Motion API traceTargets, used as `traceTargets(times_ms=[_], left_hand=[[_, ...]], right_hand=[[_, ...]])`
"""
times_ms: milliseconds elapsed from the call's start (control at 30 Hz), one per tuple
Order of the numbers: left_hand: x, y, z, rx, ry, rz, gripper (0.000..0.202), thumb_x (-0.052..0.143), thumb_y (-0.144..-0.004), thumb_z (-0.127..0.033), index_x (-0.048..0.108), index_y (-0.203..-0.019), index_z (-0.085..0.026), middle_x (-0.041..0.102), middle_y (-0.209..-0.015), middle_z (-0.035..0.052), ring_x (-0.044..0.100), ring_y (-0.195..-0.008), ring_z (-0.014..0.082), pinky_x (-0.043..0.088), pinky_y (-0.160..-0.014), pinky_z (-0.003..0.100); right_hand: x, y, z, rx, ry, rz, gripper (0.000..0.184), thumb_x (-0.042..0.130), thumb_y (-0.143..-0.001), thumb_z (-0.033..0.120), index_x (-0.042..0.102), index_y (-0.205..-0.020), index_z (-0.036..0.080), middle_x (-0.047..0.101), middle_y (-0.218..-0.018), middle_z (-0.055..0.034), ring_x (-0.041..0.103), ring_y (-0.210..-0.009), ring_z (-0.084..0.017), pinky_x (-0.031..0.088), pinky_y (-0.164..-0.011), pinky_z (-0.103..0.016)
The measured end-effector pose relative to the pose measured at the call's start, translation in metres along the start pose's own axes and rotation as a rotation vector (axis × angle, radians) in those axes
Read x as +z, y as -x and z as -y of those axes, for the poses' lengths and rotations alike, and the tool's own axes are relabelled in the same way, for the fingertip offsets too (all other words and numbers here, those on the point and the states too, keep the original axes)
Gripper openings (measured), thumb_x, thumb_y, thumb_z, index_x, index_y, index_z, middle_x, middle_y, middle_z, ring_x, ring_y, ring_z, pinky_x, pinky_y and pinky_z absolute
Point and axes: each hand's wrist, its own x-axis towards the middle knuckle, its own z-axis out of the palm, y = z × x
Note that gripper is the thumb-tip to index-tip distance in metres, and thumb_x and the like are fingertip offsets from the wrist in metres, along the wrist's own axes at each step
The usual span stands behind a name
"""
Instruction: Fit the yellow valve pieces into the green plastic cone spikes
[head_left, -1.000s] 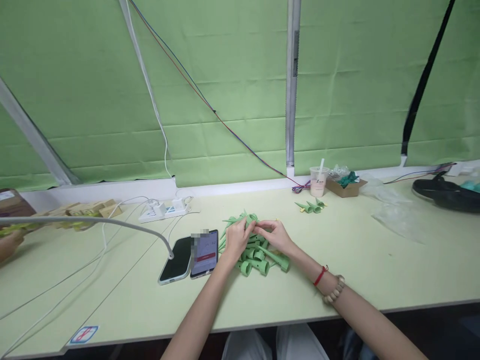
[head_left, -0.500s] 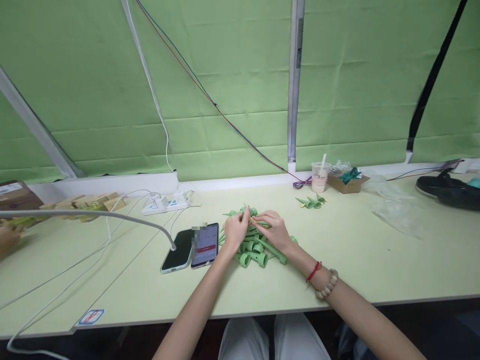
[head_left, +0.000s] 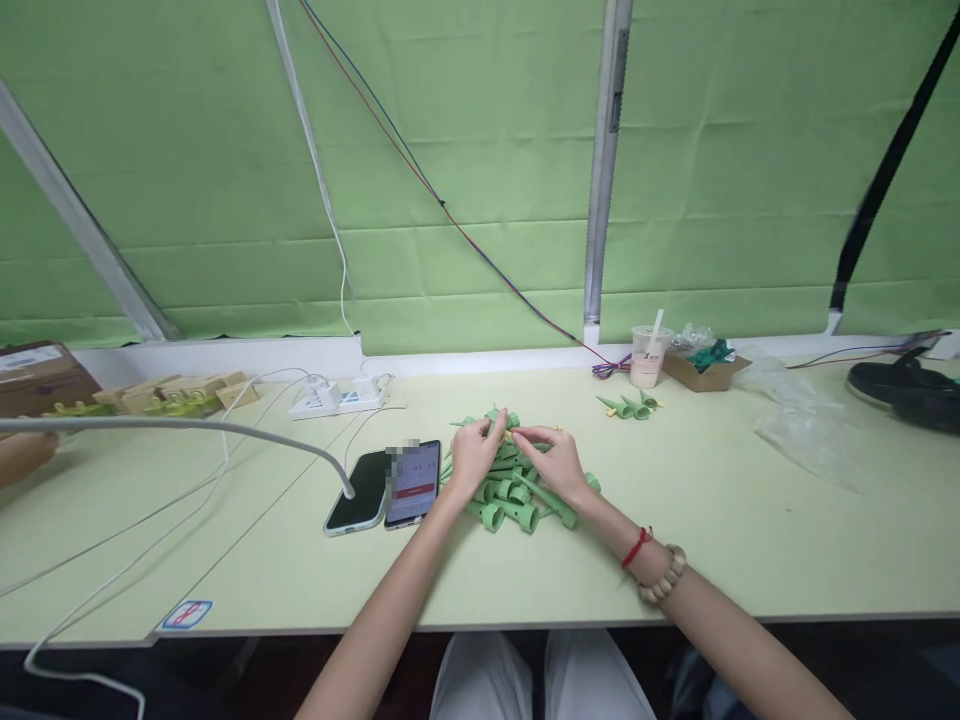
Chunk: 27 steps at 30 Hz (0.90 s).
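A heap of green plastic cone-shaped spikes [head_left: 514, 495] lies on the pale green table [head_left: 525, 570] in front of me. Both hands rest on top of the heap. My left hand [head_left: 474, 455] has its fingers curled round one green spike at the heap's far side. My right hand [head_left: 553, 462] is closed in a pinch, its fingertips meeting the left hand's over the same spike. A red string and a bead bracelet circle my right wrist.
Two phones [head_left: 390, 487] lie left of the heap, one on a grey cable. A power strip [head_left: 337, 398], small cardboard boxes [head_left: 176, 392], a drink cup [head_left: 646, 355], three loose spikes [head_left: 628, 405], an open carton [head_left: 701, 368] and plastic wrap [head_left: 806, 435] sit further back. Another person's hand [head_left: 22, 455] shows far left.
The camera has shifted slightly, so the scene sits a little lower and to the right. My hands stay together on the heap, fingers working one spike; nothing else moved.
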Motion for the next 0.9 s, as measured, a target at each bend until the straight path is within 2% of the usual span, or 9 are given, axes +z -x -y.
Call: traceTargets(times_ms=[167,333,433,533,600,667,767,900], left_hand=[[0.005,0.001,0.002,-0.016,0.016,-0.007,0.053,0.034,-0.079,-0.053,0.044,-0.043,-0.015,0.037,-0.040,-0.0019,0.037,-0.045,0.0095,0.023,-0.048,0.022],[-0.001,-0.003,0.002,-0.130,0.246,-0.012,0.055,0.033,-0.078,-0.058,0.043,-0.043,-0.017,0.034,-0.033,-0.0028,0.037,-0.038,0.0100,0.028,-0.046,0.023],[-0.004,-0.005,0.004,-0.199,0.366,-0.099,0.059,0.026,-0.080,-0.059,0.036,-0.039,-0.018,0.034,-0.032,-0.0022,0.038,-0.036,0.0097,0.033,-0.048,0.023],[-0.005,-0.006,0.004,-0.246,0.465,-0.125,0.062,0.019,-0.081,-0.061,0.035,-0.039,-0.019,0.036,-0.033,-0.0012,0.040,-0.036,0.0097,0.035,-0.048,0.024],[-0.005,-0.008,0.003,-0.270,0.530,-0.080,0.064,0.015,-0.080,-0.063,0.037,-0.040,-0.019,0.035,-0.033,-0.0009,0.039,-0.035,0.0097,0.034,-0.044,0.024],[-0.004,-0.009,0.003,-0.272,0.606,-0.002,0.066,0.011,-0.079,-0.065,0.037,-0.040,-0.019,0.034,-0.032,-0.0008,0.037,-0.034,0.0092,0.030,-0.040,0.023],[-0.002,-0.011,0.003,-0.267,0.750,0.134,0.065,0.010,-0.077,-0.068,0.035,-0.042,-0.019,0.032,-0.032,-0.0019,0.033,-0.031,0.0078,0.026,-0.036,0.023],[0.000,-0.012,0.004,-0.292,0.882,0.274,0.061,0.014,-0.076,-0.070,0.035,-0.049,-0.018,0.032,-0.033,-0.0038,0.029,-0.029,0.0062,0.023,-0.035,0.022]], right_hand=[[0.001,0.002,-0.001,-0.117,0.065,-0.052,0.013,0.061,-0.072,0.027,0.067,-0.078,0.018,0.066,-0.078,-0.0045,0.061,-0.074,-0.016,0.051,-0.068,-0.029],[-0.003,-0.001,0.001,-0.187,0.144,-0.068,0.012,0.060,-0.071,0.024,0.067,-0.080,0.018,0.064,-0.078,-0.0042,0.059,-0.075,-0.016,0.049,-0.068,-0.028],[-0.011,-0.009,-0.002,-0.120,0.127,-0.147,0.017,0.057,-0.073,0.029,0.066,-0.082,0.017,0.064,-0.082,-0.0055,0.059,-0.073,-0.015,0.049,-0.069,-0.028],[-0.025,-0.020,-0.014,0.046,0.098,-0.279,0.029,0.050,-0.076,0.037,0.064,-0.088,0.014,0.065,-0.089,-0.0088,0.060,-0.075,-0.017,0.049,-0.070,-0.030],[-0.035,-0.026,-0.025,0.155,0.100,-0.317,0.035,0.048,-0.076,0.041,0.064,-0.089,0.012,0.066,-0.089,-0.0109,0.061,-0.079,-0.019,0.048,-0.072,-0.031],[-0.043,-0.030,-0.038,0.247,0.118,-0.310,0.039,0.048,-0.075,0.044,0.064,-0.090,0.011,0.067,-0.080,-0.0106,0.062,-0.076,-0.019,0.047,-0.071,-0.031],[-0.050,-0.029,-0.051,0.349,0.201,-0.221,0.040,0.048,-0.073,0.047,0.066,-0.083,0.013,0.067,-0.067,-0.0075,0.063,-0.069,-0.020,0.046,-0.068,-0.030],[-0.051,-0.025,-0.057,0.411,0.335,-0.129,0.037,0.048,-0.072,0.048,0.068,-0.073,0.016,0.068,-0.064,-0.0059,0.062,-0.066,-0.020,0.044,-0.064,-0.029]])
